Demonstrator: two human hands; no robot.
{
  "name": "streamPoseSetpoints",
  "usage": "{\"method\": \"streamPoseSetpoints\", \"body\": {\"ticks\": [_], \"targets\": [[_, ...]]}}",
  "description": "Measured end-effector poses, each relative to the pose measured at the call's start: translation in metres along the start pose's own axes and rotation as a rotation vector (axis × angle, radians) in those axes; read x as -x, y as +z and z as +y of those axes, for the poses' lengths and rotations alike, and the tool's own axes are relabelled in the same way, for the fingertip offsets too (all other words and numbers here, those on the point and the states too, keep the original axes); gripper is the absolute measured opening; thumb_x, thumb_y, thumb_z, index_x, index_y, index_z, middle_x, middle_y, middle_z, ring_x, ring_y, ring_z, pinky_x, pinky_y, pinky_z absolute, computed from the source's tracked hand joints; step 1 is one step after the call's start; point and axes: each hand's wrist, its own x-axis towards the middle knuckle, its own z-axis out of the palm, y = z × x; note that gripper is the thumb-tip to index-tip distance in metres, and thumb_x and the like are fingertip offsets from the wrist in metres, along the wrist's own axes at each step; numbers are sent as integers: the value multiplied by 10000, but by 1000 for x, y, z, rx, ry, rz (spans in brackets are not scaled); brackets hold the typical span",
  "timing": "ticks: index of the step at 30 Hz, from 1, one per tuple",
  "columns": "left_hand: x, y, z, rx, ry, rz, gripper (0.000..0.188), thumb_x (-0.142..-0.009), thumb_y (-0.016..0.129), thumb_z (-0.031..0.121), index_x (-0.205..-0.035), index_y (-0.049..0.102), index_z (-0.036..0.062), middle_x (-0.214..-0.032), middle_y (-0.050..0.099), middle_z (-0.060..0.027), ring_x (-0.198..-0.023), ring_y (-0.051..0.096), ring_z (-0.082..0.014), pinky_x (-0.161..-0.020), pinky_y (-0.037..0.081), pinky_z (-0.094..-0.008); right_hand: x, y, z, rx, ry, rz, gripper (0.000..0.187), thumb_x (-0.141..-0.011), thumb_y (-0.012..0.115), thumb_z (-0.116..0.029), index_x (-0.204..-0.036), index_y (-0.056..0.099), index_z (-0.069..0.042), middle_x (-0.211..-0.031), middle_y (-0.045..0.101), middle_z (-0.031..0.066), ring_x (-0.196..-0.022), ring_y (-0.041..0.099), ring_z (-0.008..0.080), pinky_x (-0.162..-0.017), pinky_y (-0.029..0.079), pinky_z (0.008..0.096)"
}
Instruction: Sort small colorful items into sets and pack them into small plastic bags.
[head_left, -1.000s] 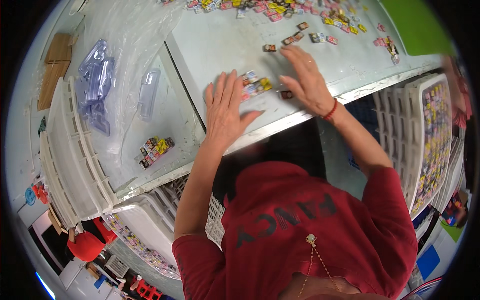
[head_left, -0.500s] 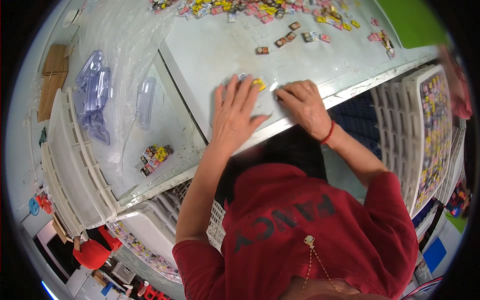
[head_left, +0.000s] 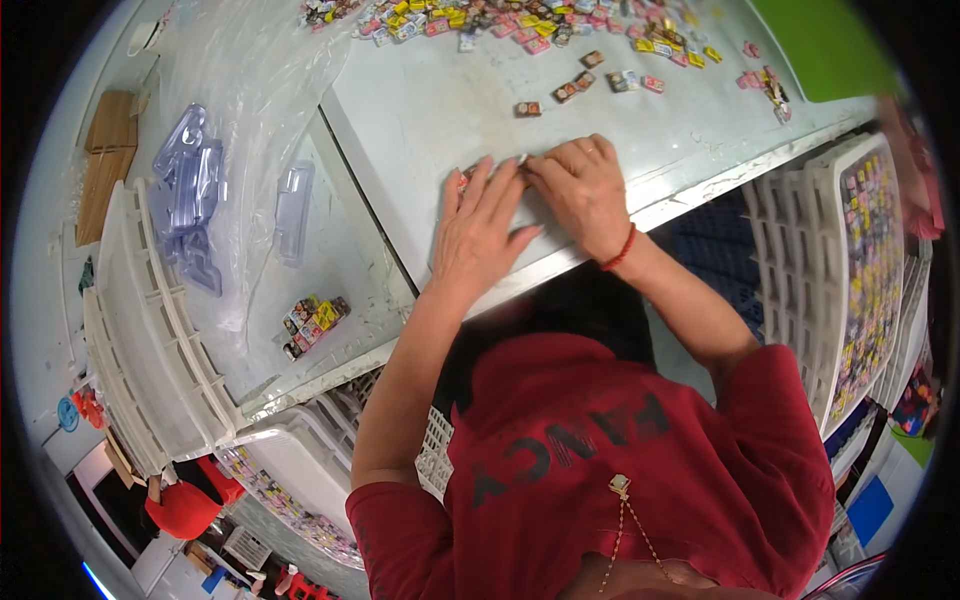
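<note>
My left hand lies palm down on the pale worktop, its fingers stretched out and slightly apart. Under its fingertips a bit of a small reddish piece shows; the hand covers anything else there. Close beside it, my right hand has its fingers bent together in a pinch at the left fingertips. What the pinch holds is hidden, though a small dark brown bit shows at its tips. Just beyond both hands lie a few small brown block-shaped pieces and a pale grey piece.
A heap of small coloured pieces spreads along the far side. To the left are clear plastic sheeting, clear moulded plastic trays and a small block of pieces. White crates stand at the right, and a green surface at the far right.
My right hand has moved left and a little away from me, up to the left fingertips. The yellow piece seen beside the left fingers is now hidden. My left hand has barely shifted.
</note>
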Motion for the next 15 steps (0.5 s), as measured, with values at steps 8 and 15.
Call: {"method": "streamPoseSetpoints", "body": {"ticks": [8,15], "targets": [[4,2,-1,3,-6,-2,639,-756,734,247,-1289,490,-6,-1382,458,-142,-1270,404,-374,-1010,314,-556,9,-1,-8,47,-4,-97,245,-763,625,-90,-998,667,-33,-911,587,68,-894,559,234,-888,400,392],[4,-4,-1,15,3,5,598,-766,727,304,-1235,532,-12,-1361,476,-146,-1272,416,-342,-1040,297,-547,20,-7,-11,-58,38,-108,331,-789,672,-97,-1112,632,-37,-1042,584,115,-932,570,277,-849,436,392]]}}
